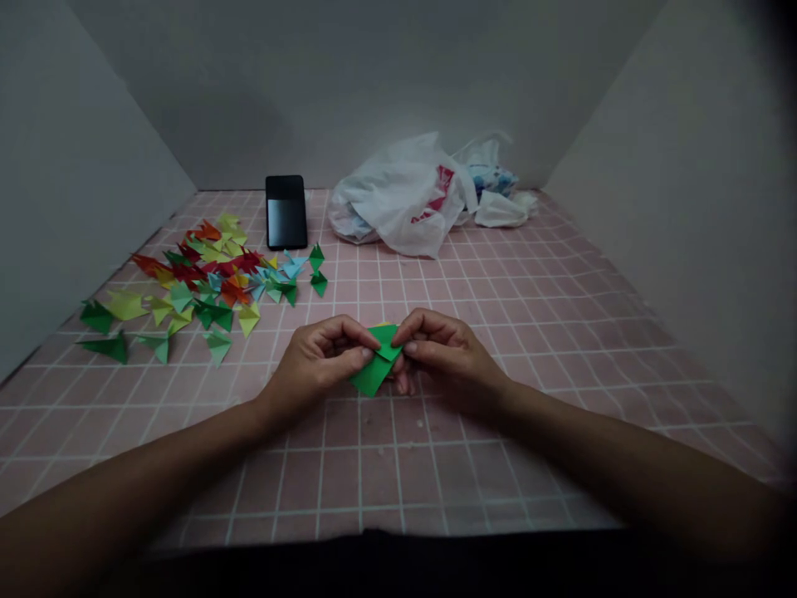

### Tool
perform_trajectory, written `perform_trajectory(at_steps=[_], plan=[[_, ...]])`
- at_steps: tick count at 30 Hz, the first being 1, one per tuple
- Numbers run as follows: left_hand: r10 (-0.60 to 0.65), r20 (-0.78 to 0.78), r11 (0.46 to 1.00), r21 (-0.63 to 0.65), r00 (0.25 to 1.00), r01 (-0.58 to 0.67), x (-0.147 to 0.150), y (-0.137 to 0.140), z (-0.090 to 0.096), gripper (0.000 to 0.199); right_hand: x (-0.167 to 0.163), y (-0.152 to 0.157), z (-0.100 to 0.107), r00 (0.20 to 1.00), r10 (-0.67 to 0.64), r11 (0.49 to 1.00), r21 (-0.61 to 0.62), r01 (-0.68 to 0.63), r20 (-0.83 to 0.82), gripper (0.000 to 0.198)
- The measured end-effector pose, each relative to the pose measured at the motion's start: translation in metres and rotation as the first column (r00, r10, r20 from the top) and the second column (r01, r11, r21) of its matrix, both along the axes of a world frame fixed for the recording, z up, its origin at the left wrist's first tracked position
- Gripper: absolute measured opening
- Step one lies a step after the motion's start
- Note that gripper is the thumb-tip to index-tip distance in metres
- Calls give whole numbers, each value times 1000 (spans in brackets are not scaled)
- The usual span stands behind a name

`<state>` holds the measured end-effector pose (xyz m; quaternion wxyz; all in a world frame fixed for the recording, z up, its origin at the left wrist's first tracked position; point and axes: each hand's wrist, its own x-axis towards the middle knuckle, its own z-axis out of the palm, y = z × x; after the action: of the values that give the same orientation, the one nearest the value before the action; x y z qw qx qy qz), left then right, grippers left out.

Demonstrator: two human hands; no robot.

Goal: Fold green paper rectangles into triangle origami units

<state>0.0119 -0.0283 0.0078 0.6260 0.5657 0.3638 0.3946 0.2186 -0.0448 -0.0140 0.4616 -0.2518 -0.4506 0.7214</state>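
Note:
A small piece of green folded paper is held up over the tablecloth between both hands. My left hand pinches its left side between thumb and forefinger. At the upper right corner, my right hand grips it with thumb and fingertips. A raised flap crosses the upper part of the paper, and a bit of yellow shows behind its top edge. Some of my right fingers curl beneath the sheet. To the left lie several folded paper pieces in green, yellow, red, orange and light blue.
A black phone stands behind the folded pieces. A white plastic bag with red print lies at the back, beside a blue-and-white packet and crumpled white tissue. Grey walls enclose the pink checked tablecloth on three sides.

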Motion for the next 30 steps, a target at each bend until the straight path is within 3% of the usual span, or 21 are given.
perform_trajectory(at_steps=[10, 18, 25, 30], plan=[[-19, -88, 997, 73, 996, 25, 1, -2, 6, 6, -1, 0, 2, 1000, -1, 1000, -1, 1, -8, 5], [8, -186, 991, 132, 983, 17, 1, -6, 11, 9, 0, -1, 4, 996, -38, 999, 37, 35, 78, 3], [-33, -136, 999, -40, 990, 28, 3, -1, 4, 24, -1, -3, 4, 986, -82, 991, 113, 66, 146, 4], [-95, -192, 988, -141, 977, 69, 3, 1, 5, 24, -1, -1, 1, 982, -86, 990, 124, 66, 166, 3]])
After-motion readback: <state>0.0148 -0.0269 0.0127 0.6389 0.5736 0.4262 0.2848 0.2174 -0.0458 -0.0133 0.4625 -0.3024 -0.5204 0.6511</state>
